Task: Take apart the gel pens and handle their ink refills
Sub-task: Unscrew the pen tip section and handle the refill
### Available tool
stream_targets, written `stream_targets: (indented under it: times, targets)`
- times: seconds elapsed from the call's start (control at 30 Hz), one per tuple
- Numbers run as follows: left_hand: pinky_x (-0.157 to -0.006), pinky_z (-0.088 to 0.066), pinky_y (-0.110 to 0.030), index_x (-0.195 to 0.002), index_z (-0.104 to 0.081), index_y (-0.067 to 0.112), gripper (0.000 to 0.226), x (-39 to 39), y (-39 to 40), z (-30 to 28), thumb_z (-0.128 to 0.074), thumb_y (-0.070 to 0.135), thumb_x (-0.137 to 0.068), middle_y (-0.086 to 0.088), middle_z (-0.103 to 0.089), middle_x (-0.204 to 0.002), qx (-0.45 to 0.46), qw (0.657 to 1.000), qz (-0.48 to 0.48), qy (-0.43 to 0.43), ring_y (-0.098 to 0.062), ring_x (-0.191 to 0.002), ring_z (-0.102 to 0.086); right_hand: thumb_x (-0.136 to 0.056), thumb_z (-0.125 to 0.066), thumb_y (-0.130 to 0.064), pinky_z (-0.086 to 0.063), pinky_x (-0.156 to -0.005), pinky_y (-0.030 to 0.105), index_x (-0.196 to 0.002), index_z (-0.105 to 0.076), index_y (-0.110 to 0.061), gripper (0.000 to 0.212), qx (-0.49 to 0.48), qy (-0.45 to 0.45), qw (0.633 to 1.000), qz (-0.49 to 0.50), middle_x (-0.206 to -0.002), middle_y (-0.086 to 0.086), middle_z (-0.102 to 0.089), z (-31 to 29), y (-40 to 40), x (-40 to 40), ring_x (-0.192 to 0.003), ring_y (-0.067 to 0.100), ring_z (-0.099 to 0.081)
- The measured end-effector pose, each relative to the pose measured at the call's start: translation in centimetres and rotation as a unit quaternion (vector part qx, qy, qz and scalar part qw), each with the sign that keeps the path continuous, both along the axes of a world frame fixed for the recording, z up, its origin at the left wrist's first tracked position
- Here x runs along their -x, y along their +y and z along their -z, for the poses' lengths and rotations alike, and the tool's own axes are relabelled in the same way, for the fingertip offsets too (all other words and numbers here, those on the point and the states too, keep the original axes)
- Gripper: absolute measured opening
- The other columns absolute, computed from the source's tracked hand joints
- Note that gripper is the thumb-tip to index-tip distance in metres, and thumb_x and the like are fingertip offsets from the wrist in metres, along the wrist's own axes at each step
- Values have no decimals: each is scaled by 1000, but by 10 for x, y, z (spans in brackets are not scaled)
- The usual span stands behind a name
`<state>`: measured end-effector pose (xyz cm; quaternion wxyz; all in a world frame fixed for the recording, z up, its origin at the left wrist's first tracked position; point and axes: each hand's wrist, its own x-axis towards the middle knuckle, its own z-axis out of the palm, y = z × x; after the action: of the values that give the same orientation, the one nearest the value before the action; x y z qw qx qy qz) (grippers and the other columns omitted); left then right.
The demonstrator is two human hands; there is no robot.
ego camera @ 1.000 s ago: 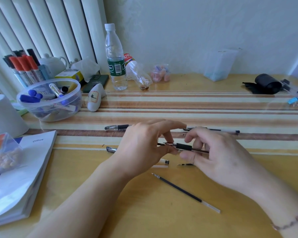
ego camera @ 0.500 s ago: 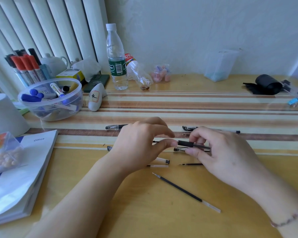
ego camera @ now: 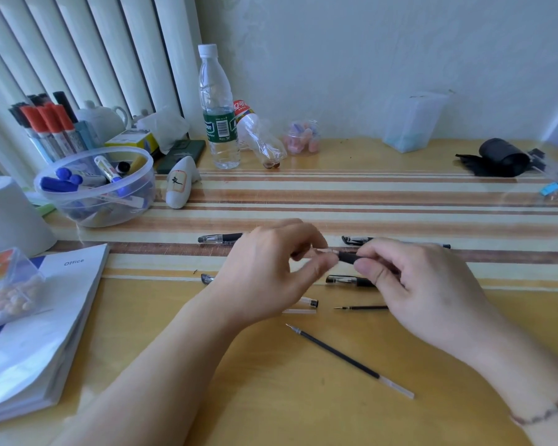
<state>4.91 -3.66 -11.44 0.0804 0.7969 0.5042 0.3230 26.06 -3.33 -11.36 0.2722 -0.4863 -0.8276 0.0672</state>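
Observation:
Both hands meet over the desk's middle around one gel pen with a black grip. My right hand pinches the grip between thumb and fingers. My left hand pinches the pen's tip end; what lies inside its fingers is blurred. A long black ink refill lies loose in front of the hands, and a shorter refill lies partly under my right hand. Other gel pens rest on the desk: one behind my left hand, one behind my right hand, one beneath the hands.
A clear tub of markers and a white cup stand at the left, with a stack of booklets in front. A water bottle stands at the back. Black items lie at the far right.
The hands have lifted the held pen slightly away from me, and my left fingers have shifted along its tip end. The loose refills have stayed put.

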Motion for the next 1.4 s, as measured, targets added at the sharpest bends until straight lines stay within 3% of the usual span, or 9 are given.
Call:
stream_targets:
  times: [0.1, 0.2, 0.33, 0.5, 0.67, 0.9, 0.97, 1.17, 1.4]
  targets:
    - [-60, -34, -16, -118, -38, 25, 33, 5, 0, -1, -44, 14, -88, 5, -46, -85, 130, 988, 29, -76, -8, -65, -42, -85, -57, -40, -39, -46, 20, -93, -66, -33, 14, -25, 39, 999, 17, -64, -25, -60, -2, 2, -3, -59, -4, -57]
    - [-69, -39, -13, -129, -26, 23, 53, 12, 2, 6, -29, -10, -88, 3, -51, -102, 135, 990, 41, -21, -2, -74, -47, -84, -63, -31, -51, -54, 35, -101, -65, -34, 17, -26, 66, 997, 17, -82, -23, -65, -5, 5, -9, -63, 4, -62]
    - [-70, -41, -9, -129, -34, 28, 42, 11, 7, 7, -45, 3, -96, 11, -67, -99, 148, 989, 13, -5, 6, -80, -55, -83, -67, -29, -53, -58, 33, -102, -69, -36, 20, -38, 44, 998, 14, -90, -23, -67, -7, 3, -10, -63, 8, -61]
    - [-59, -43, -15, -99, -59, 23, 4, 13, 9, 3, -58, 22, -94, 10, -69, -80, 128, 992, -5, -7, -1, -66, -57, -84, -68, -27, -55, -62, 38, -102, -70, -35, 20, -31, 31, 999, 2, -89, -20, -69, -3, 6, -10, -78, 13, -66]
    - [-52, -34, -13, -96, -64, 21, 11, 13, 8, 3, -58, 30, -94, 12, -56, -65, 80, 997, -3, 1, -5, -57, -48, -84, -67, -28, -55, -65, 41, -104, -70, -36, 21, -30, 28, 999, -1, -88, -21, -68, -1, 7, -10, -79, 14, -65]
    - [-61, -40, -18, -104, -66, 24, 19, 9, 6, 6, -57, 36, -93, 11, -60, -72, 67, 997, 23, 12, -5, -68, -54, -84, -69, -26, -54, -69, 31, -103, -72, -33, 21, -24, 33, 999, -21, -94, -24, -68, -2, 4, -6, -86, 7, -65]
    - [-64, -44, -27, -103, -67, 24, 15, 6, 6, 7, -58, 33, -94, 8, -61, -76, 66, 997, 42, 18, -9, -70, -54, -83, -67, -27, -56, -71, 33, -104, -73, -31, 22, -27, 28, 999, -36, -96, -21, -70, -1, 2, -4, -87, 8, -66]
    - [-52, -30, -18, -94, -68, 14, 13, 6, 4, 3, -57, 21, -94, 4, -50, -60, 58, 994, 89, -5, -10, -55, -42, -80, -72, -15, -58, -64, 37, -102, -75, -22, 24, -38, 61, 995, -63, -87, -11, -74, 2, -1, -1, -76, 12, -69]
    - [-54, -41, -24, -94, -72, 15, 14, 11, 4, -2, -64, 26, -90, 5, -59, -63, 34, 993, 114, 18, -14, -59, -49, -79, -73, -17, -55, -65, 27, -97, -75, -27, 20, 3, 80, 995, -59, -83, -18, -72, -2, -6, 2, -77, 4, -67]
